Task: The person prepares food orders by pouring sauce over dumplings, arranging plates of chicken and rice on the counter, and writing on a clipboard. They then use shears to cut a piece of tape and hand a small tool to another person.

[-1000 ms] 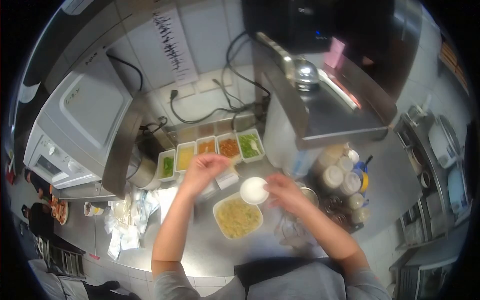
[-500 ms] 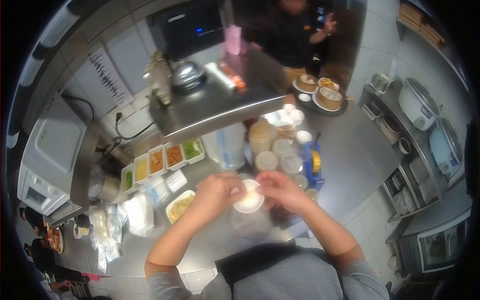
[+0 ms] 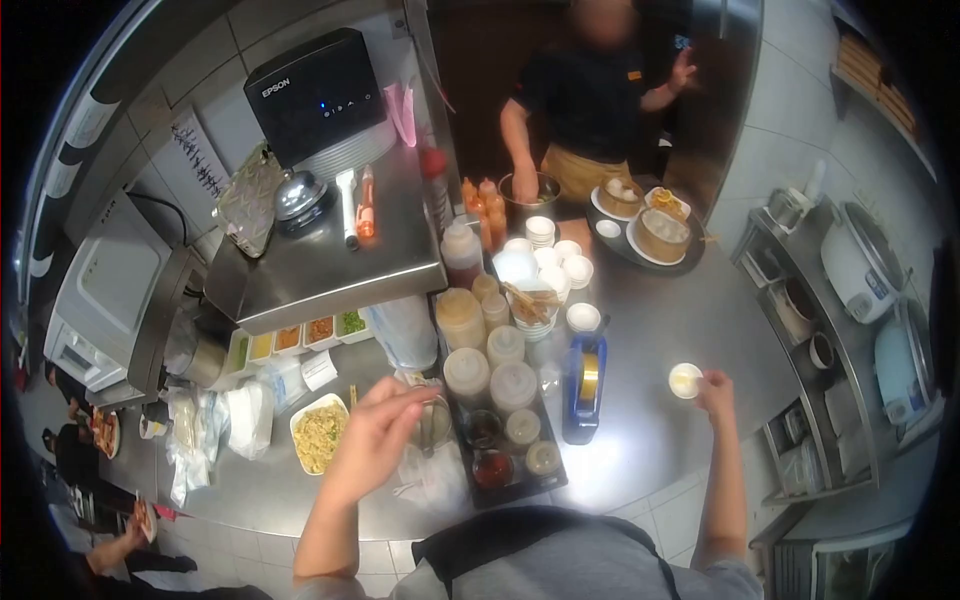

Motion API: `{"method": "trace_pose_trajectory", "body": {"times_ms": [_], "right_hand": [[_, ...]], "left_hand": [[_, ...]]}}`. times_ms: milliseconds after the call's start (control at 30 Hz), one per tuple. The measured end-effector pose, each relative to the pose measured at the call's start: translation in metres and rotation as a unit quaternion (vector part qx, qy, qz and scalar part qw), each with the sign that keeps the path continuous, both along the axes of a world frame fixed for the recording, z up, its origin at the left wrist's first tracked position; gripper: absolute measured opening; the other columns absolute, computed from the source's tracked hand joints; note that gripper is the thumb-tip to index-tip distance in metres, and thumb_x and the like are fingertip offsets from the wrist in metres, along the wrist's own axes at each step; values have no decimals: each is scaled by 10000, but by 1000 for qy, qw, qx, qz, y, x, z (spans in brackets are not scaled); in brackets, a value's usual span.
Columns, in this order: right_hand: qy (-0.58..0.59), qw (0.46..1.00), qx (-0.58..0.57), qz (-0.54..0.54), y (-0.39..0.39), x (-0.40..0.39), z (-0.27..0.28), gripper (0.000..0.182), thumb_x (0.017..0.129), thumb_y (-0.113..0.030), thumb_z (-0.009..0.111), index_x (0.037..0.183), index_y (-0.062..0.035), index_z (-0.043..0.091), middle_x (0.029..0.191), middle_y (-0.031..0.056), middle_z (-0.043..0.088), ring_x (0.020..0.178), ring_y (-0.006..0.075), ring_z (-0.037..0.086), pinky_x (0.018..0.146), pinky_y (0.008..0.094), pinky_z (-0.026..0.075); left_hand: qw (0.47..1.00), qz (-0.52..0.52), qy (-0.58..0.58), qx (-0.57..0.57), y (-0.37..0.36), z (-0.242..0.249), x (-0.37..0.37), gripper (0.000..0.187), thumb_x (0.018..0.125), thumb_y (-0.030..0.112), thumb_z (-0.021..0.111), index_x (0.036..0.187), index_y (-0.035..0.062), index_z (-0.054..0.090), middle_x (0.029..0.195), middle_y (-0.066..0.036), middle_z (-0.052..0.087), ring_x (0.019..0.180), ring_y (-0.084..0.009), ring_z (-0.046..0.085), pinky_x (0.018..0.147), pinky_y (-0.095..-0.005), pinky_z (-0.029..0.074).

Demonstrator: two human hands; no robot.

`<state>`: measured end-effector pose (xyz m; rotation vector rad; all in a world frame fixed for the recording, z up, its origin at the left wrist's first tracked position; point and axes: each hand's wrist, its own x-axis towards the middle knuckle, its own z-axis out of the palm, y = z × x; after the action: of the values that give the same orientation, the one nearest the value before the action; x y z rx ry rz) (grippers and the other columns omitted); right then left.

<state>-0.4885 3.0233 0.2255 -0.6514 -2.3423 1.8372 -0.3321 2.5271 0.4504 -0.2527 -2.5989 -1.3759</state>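
My right hand is at the right side of the steel counter, fingers pinched on the rim of a small white sauce cup. Something pale yellow lies inside that cup. My left hand is raised near a clear jar, its fingers bent and drawn together; whether anything is between them is hidden. A white tub of yellow shredded food sits to its left. Between my hands stand a black tray of lidded sauce jars and a blue tape dispenser.
Stacked white cups stand farther back. A round tray carries bamboo steamers. A co-worker reaches into a metal pot. The raised steel shelf overhangs the counter's left side, holding a printer and bell.
My hands have parted: the right has carried the white cup rightward, and the left has let go of it and moved left and slightly down. My view has turned and shifted too.
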Motion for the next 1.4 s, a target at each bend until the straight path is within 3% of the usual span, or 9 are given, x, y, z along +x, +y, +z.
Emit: {"method": "trace_pose_trajectory", "body": {"times_ms": [300,367,500,567,667,800,900,1233,1400], "right_hand": [[-53,987,110,-103,35,-137,-79,214,679,-42,606,883,21,613,757,153,631,596,211,644,417,321,502],[-57,988,124,-78,28,-161,-88,267,733,-117,630,954,32,624,844,206,643,730,278,663,544,382,533],[89,877,466,-69,-28,-188,-48,471,852,-365,577,1127,17,573,1059,236,600,1005,382,568,920,440,413],[296,878,375,14,-78,-180,-9,420,845,-308,601,1111,16,581,1063,204,608,969,337,595,878,408,451],[285,907,109,289,-166,-118,81,285,827,-132,623,1078,1,600,967,132,645,884,195,624,774,293,488],[214,793,19,571,-237,-40,138,175,811,-103,626,966,-22,635,872,84,639,793,172,623,689,281,486],[316,723,129,601,-256,-19,139,146,803,-97,624,923,-13,631,815,94,611,745,198,613,645,293,476],[205,848,102,477,-239,-15,152,142,808,-131,656,801,11,645,669,81,595,621,122,560,562,267,428],[285,837,147,443,-275,-68,126,165,797,-109,617,893,20,656,804,153,648,718,245,630,662,328,484]], "left_hand": [[886,239,381,-116,-19,53,-20,179,829,-48,517,950,6,637,898,-72,469,810,-152,469,686,-254,390],[843,228,439,-213,-31,64,-47,215,800,-80,510,954,8,630,902,-79,477,807,-167,478,697,-263,398],[761,290,474,-335,-39,47,-77,189,802,35,500,923,70,641,875,-70,570,800,-211,527,756,-311,346],[742,308,496,-330,-41,33,-80,173,844,47,459,905,36,620,877,-102,598,828,-215,546,791,-292,356],[730,320,526,-296,-39,28,-86,155,840,38,464,890,22,610,869,-105,608,833,-214,558,788,-298,372],[747,306,525,-270,-41,25,-84,140,837,1,469,896,-6,596,879,-122,606,851,-225,572,794,-302,419],[774,253,532,-233,-44,24,-80,147,833,-31,464,900,-12,594,879,-129,603,881,-234,581,806,-301,434],[769,259,533,-238,-42,27,-75,150,813,-42,485,863,10,616,874,-108,634,886,-231,605,837,-303,403],[777,248,535,-221,-43,29,-74,167,759,-13,516,852,65,631,869,-71,643,887,-207,608,842,-308,342]]}}
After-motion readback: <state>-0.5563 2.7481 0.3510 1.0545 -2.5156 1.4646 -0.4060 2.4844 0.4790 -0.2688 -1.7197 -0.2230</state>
